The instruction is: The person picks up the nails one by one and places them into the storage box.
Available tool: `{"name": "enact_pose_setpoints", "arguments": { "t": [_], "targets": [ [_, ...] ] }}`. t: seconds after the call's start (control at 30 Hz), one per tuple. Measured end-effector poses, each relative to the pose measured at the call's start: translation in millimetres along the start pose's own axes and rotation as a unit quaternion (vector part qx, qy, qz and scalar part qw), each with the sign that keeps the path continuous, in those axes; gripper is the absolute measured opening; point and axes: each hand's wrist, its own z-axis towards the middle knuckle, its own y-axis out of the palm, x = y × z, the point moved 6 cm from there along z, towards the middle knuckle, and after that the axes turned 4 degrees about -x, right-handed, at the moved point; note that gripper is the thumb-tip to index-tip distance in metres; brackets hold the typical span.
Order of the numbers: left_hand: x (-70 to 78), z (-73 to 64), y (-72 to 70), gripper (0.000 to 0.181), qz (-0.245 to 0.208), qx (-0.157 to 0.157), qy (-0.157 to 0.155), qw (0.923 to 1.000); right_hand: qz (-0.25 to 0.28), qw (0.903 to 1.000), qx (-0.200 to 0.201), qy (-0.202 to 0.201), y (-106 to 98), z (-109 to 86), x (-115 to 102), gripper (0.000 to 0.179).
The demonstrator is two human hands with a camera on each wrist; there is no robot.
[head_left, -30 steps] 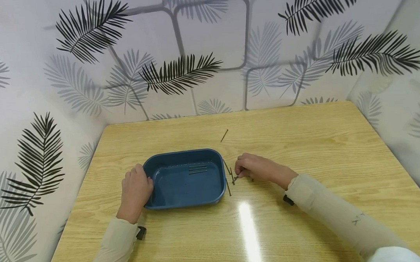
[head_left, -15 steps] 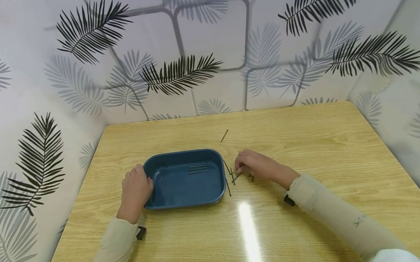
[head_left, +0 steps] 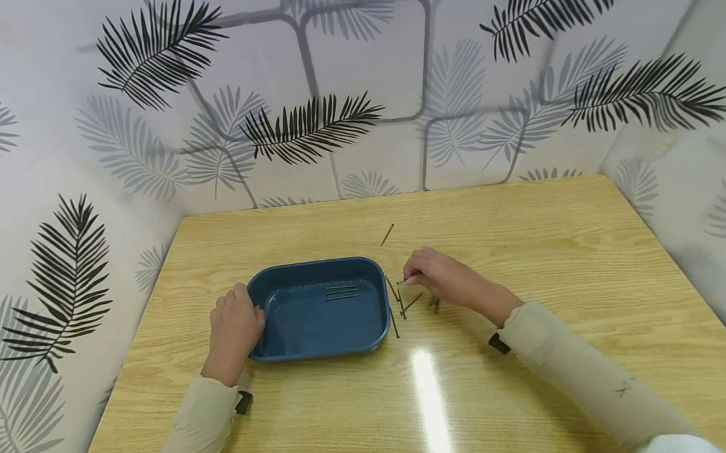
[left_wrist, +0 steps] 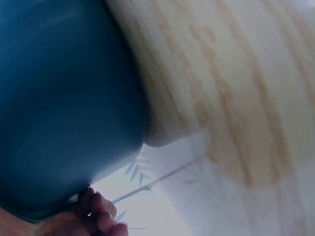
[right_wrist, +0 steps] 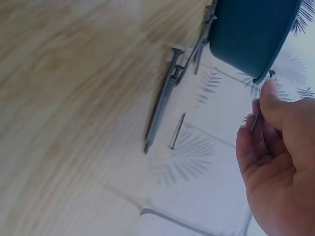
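A dark blue rectangular tray [head_left: 319,333] stands on the table, with a few nails [head_left: 341,293] lying parallel inside it. My left hand [head_left: 236,326] grips its left rim; in the left wrist view the fingers [left_wrist: 101,209] curl at the tray's edge. Right of the tray, my right hand [head_left: 441,277] holds a nail [right_wrist: 256,120] between thumb and fingers, a little above the table, its head sticking out past the thumb. Several loose nails [head_left: 411,304] lie between the tray and that hand, and more nails [head_left: 435,304] lie under it, partly hidden.
One lone nail [head_left: 388,234] lies farther back on the wooden table [head_left: 509,227]. Leaf-patterned walls [head_left: 371,145] close off the back and both sides. A bright reflection [head_left: 432,406] runs along the table's front part.
My right hand has picked a nail out of the loose group and lifted it slightly, away from me. More nails now show beneath it. The left hand and tray stay put.
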Motion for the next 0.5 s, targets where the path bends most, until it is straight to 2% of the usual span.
{"name": "enact_pose_setpoints", "arguments": {
  "t": [0.33,0.5],
  "targets": [
    [-1.2,0.2,0.3,0.021,-0.005,-0.004,0.0,1.0,0.019,0.9995,-0.01,0.024,-4,13.1,-16,0.009],
    [-1.8,0.8,1.3,0.021,-0.008,-0.007,-0.001,0.9999,0.021,0.9996,-0.011,0.017,-2,21.7,-28,0.009]
  ]
}}
